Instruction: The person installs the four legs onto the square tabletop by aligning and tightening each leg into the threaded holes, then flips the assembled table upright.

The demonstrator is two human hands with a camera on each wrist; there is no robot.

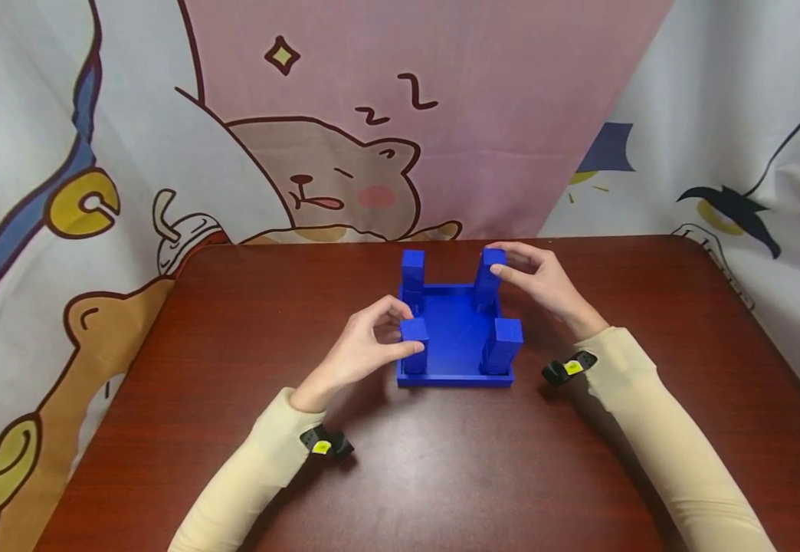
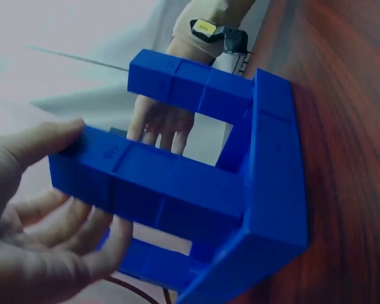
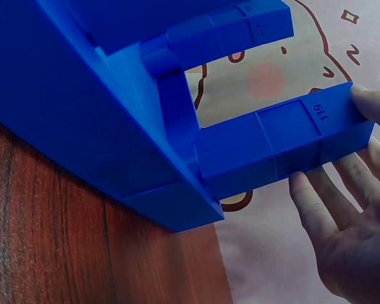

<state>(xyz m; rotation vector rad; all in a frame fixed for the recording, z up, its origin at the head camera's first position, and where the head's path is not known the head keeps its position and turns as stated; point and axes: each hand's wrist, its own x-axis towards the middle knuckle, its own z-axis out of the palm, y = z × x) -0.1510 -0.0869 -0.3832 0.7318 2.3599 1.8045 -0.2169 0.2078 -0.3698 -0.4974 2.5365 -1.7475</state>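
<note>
A blue square base with a low rim (image 1: 455, 380) sits on the table, with a blue block post upright at each corner. My left hand (image 1: 362, 345) grips the top of the front-left post (image 1: 414, 356), thumb on the near side and fingers behind. In the left wrist view this post (image 2: 158, 180) shows seams between stacked sections. My right hand (image 1: 548, 285) holds the upper end of the back-right post (image 1: 486, 287) between thumb and fingers. The number 119 is raised on that post (image 3: 259, 142) in the right wrist view.
The back-left post (image 1: 412, 277) and the front-right post (image 1: 503, 346) stand untouched at their corners. Under everything lies a dark red-brown wooden table (image 1: 400, 468). A printed curtain (image 1: 496, 115) with a sleeping bear hangs right behind its back edge.
</note>
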